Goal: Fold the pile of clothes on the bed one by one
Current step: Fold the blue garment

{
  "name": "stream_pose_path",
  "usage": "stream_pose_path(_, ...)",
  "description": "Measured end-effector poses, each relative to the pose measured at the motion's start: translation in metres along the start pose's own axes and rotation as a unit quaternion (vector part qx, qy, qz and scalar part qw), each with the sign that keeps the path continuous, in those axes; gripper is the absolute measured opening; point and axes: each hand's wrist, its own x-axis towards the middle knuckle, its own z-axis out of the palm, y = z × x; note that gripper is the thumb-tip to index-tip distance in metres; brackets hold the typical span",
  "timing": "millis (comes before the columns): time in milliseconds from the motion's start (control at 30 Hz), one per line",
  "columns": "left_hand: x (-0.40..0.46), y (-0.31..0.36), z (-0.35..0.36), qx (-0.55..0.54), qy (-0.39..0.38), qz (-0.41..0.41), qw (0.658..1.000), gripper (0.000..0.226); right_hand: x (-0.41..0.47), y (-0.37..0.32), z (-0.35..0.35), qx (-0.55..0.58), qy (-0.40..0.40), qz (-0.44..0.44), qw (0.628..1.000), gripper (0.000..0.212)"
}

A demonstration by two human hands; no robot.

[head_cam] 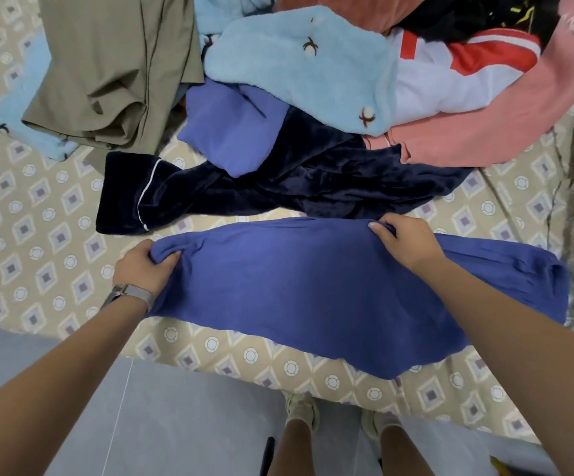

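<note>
A blue garment [313,290] lies stretched across the near part of the bed. My left hand [142,267] grips its bunched left end, with a watch on that wrist. My right hand [407,243] pinches its far top edge, right of the middle. Behind it lies the pile: a dark navy velvet piece with white piping [278,187], a periwinkle garment [234,132], a light blue fleece [299,67], an olive garment [113,70], a pink garment [505,108] and a white and red jacket [450,73].
The bed carries a beige sheet with a diamond pattern [38,235]. Its near edge runs across the lower part of the view, with grey floor [175,424] below. My legs and shoes [301,410] stand against that edge.
</note>
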Motion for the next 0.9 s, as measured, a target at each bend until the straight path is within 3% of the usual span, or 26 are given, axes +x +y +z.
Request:
stream_pose_path(133, -0.015, 0.024, 0.008, -0.006, 0.019, 0.004, 1.000, 0.027, 0.000, -0.008, 0.000, -0.084, -0.003, 0.042, 0.996, 0.030)
stream_pose_path(300, -0.037, 0.062, 0.018, -0.054, 0.045, 0.043, 0.997, 0.024, -0.008, -0.013, 0.003, -0.071, 0.054, 0.023, 0.996, 0.020)
stream_pose_path(500, -0.089, 0.126, 0.047, -0.100, -0.030, 0.075, 0.992, 0.012, -0.026, 0.005, -0.003, -0.065, 0.080, -0.004, 0.995, 0.026)
stream_pose_path(733, -0.142, 0.195, 0.111, -0.051, -0.123, 0.109, 0.985, 0.029, -0.050, 0.066, -0.029, -0.013, 0.145, 0.076, 0.986, 0.024)
stream_pose_path(900, -0.170, 0.228, 0.159, -0.032, -0.177, 0.141, 0.974, 0.022, -0.075, 0.111, -0.042, 0.015, 0.144, 0.113, 0.983, 0.020)
